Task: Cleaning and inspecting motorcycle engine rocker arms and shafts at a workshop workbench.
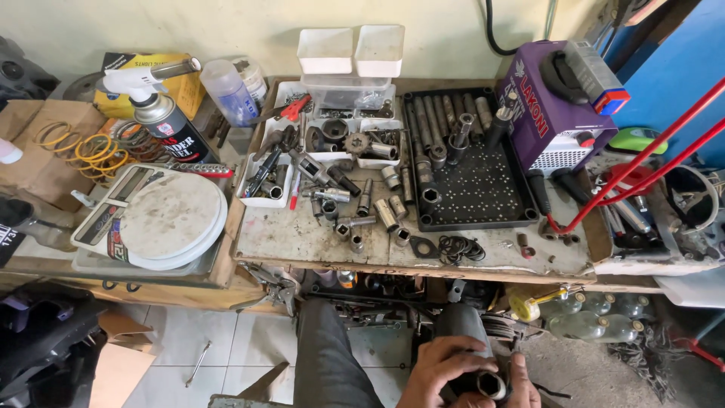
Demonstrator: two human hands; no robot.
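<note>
Nearest the camera, at the bottom edge of the head view, both hands close around a dark cylindrical metal part with a round open end (489, 384). The left hand (440, 370) wraps it from the left and above, its fingers (461, 349) curled over the top of the dark body. The right hand (521, 381) is mostly cut off by the frame; only a thumb or finger presses the part's right side, so how its other fingers sit cannot be told. The cylinder's long axis runs away from the camera toward the bench, its open mouth facing the person, and it lies between the two hands, more fully held by the left. It sits low, below the bench's front edge and above the person's grey-trousered leg (328, 355).

Beyond the hands, the worn wooden bench (302, 242) carries loose steel sockets (377, 211) scattered over its middle. Toward the right stands a black perforated plastic tray (476, 185) with long sockets and extensions lined along its back. Near the front edge lies a small heap of black rubber rings (461, 248). A purple box-shaped machine (555, 106) occupies the back right corner, with red metal rods (642, 159) crossing in front of it. Off the bench's left edge rest a round white weighing scale (170, 215) and a black gas canister with a white torch head (162, 113).
</note>
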